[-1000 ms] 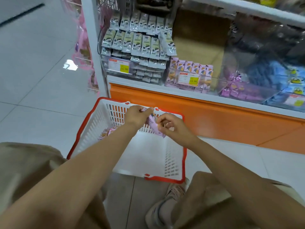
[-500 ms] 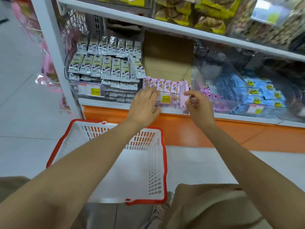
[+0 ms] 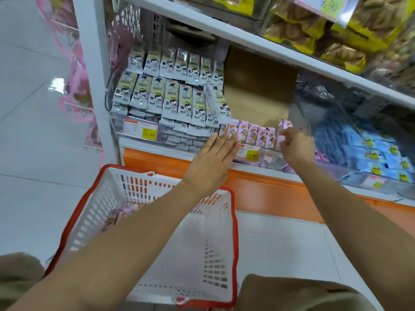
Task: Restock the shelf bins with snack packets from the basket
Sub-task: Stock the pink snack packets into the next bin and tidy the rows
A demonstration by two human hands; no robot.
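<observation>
Left grip (image 3: 213,160) is spread flat, fingers straight and close together, its fingertips touching the left end of the row of pink packets (image 3: 253,134) that stands upright along the front edge of the clear bin (image 3: 272,159). Right grip (image 3: 297,147) is curled, fingers and thumb pinching one pink packet (image 3: 283,129), which it holds upright at the right end of that row, just beside the last packet but a little apart from it. A yellow price label (image 3: 249,153) hangs on the bin's front wall, between the two grips. This bin sits on the lower shelf (image 3: 143,144), near the middle of its front edge, with brown cardboard (image 3: 258,86) rising behind it. To its left, at the shelf's left corner, a bin is stacked high with grey-green packets (image 3: 170,97); to its right lie blue packets (image 3: 381,151) under clear plastic. Yellow bags (image 3: 314,37) fill the shelf above. Below the shelf's orange base (image 3: 280,187) a white basket (image 3: 234,221) with a red rim stands on the tiled floor (image 3: 280,243), under the left forearm. A few loose pink packets (image 3: 122,215) lie in the basket's far left corner, partly hidden by that arm. Tan-clothed knees (image 3: 292,292) show at the bottom edge of the view.
</observation>
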